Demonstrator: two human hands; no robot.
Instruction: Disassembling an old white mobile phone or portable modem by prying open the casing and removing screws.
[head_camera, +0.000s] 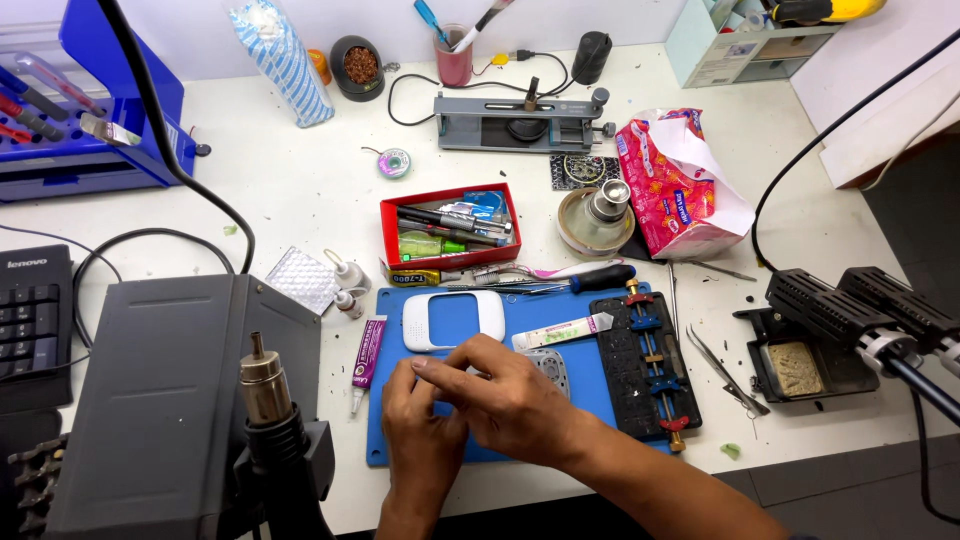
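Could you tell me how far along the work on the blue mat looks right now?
Looks done: a white frame lies separated on the blue mat. In hand: the left hand and right hand meet over something small, hidden by fingers. Left: a metal part beside them lies unassembled.

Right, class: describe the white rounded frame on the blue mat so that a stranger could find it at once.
Start at the blue rectangular work mat at the white table's near edge. Just beyond the two hands lies the white rounded-rectangle plastic frame. Unlike the purple glue tube left of it, it has an open window showing blue mat.
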